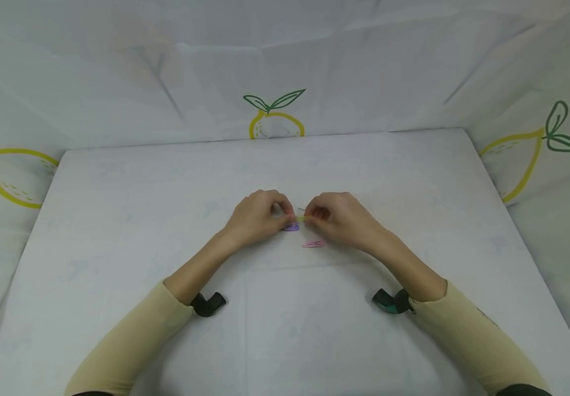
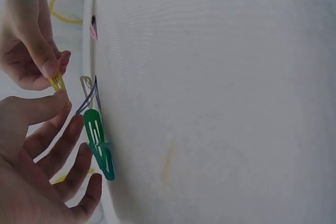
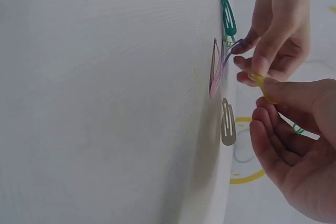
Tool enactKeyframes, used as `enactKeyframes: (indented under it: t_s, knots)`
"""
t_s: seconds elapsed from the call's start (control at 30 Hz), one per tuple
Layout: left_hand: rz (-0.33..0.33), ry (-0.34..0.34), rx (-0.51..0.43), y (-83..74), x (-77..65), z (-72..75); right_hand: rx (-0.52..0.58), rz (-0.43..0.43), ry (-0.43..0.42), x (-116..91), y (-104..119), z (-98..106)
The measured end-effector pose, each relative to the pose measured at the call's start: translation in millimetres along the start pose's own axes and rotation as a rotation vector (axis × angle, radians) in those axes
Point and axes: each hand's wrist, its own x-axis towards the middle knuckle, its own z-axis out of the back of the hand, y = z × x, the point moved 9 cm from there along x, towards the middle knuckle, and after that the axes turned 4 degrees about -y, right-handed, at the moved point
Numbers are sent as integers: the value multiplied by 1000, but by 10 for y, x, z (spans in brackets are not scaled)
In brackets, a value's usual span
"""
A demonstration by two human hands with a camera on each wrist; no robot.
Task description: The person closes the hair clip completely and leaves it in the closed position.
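Two-handed hold on a small clip, over a white, cloth-covered surface (image 1: 116,242). My left hand (image 1: 260,217) and right hand (image 1: 341,217) meet at the fingertips around a slim, yellow, slotted snap hair clip (image 2: 56,83), apparently of coated metal. The step in hand, as I judge it, is working this clip between both hands; whether it is snapped flat or sprung apart, I cannot tell. The next move would call for a firm pinch at each end and light, even thumb pressure, since so narrow a piece could slip or flick away.

Position: the yellow clip bridges the gap between my hands, held above the surface. My left thumb and forefinger pinch one end, the other left fingers spread and loosely bent; my right thumb and fingertips pinch the opposite end, the remaining fingers curved beneath.

Surroundings: a purple, teardrop-shaped snap clip (image 1: 291,227) lies just below my left fingertips, near a green, slotted clip (image 2: 100,142) shading to teal. A pink, slotted clip (image 1: 313,243) lies on my body's side of the right hand, and a grey-beige, slotted clip (image 3: 228,124) lies near the right fingertips.
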Motion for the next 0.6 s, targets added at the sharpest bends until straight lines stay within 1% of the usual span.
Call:
enactKeyframes:
  t_s: [0.1,0.2,0.27,0.43,0.6]
  knots:
    - [-24,-21,-77,-48,-13,40,18,7,-59,-6,33,75]
    - [-69,-58,-148,-114,-25,93,40,41,-133,-21,71,170]
    - [-112,-84,-187,-161,-32,129,53,73,-184,-37,105,231]
    - [-204,-143,-250,-234,-59,206,72,142,-291,-83,177,335]
    - [-262,-182,-299,-277,-73,251,81,193,-377,-119,235,400]
